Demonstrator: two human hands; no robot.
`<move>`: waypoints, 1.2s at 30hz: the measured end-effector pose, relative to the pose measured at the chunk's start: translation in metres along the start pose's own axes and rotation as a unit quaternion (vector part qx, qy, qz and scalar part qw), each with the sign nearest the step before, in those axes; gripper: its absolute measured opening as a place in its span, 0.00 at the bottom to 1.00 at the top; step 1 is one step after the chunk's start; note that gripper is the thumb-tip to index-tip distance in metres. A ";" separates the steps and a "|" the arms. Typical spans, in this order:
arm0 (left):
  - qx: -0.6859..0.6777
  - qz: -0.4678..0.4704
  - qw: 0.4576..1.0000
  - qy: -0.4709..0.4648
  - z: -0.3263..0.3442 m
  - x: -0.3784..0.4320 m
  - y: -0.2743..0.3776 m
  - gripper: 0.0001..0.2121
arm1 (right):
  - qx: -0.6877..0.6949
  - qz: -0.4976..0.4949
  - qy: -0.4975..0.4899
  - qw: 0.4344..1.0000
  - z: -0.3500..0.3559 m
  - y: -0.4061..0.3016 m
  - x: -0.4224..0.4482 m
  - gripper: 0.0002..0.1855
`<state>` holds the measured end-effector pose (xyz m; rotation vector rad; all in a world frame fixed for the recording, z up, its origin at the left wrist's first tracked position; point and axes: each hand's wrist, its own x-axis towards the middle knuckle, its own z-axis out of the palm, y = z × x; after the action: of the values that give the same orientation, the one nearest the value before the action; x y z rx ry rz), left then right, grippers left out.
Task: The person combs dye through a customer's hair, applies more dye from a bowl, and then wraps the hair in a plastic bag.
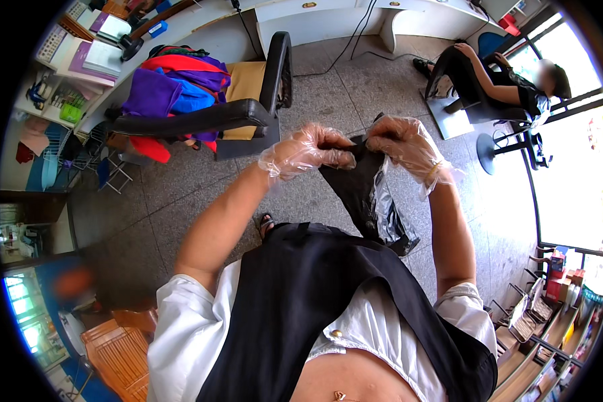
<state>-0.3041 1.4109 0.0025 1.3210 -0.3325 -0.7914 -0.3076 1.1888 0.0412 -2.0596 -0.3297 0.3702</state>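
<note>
Both of my hands wear clear plastic disposable gloves and are raised close together over the floor. Thumb and fingers of my left hand (314, 151) pinch the left side of the top edge of a black plastic bag (357, 193). My right hand (399, 145) grips the same edge a little to the right. The bag hangs down below my hands, crumpled, with a shiny fold on its right side. A yellowish band circles the right glove at the wrist. I wear a black apron (291, 291) over a white shirt.
A black armchair (191, 120) with colourful cloths (181, 90) piled on it stands ahead to the left. A person (512, 95) sits in a black chair at the upper right. Cables (331, 68) hang to the floor. A wooden chair (118, 352) is at the lower left, shelves (547, 336) at the lower right.
</note>
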 end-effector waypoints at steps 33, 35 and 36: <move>0.098 0.134 0.961 0.222 0.007 0.005 -0.032 0.13 | 0.127 0.061 0.077 0.987 0.039 0.004 0.001 0.16; 0.129 0.134 0.960 0.210 0.008 0.007 -0.034 0.14 | 0.179 0.057 0.053 0.981 0.045 0.015 0.008 0.15; 0.128 0.128 0.962 0.206 0.007 0.007 -0.036 0.14 | 0.205 0.055 0.041 0.976 0.047 0.018 0.010 0.15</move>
<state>-0.3157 1.3995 -0.0306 1.6077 -0.2692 -0.2475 -0.3157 1.2206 0.0018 -1.6833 -0.0786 0.3847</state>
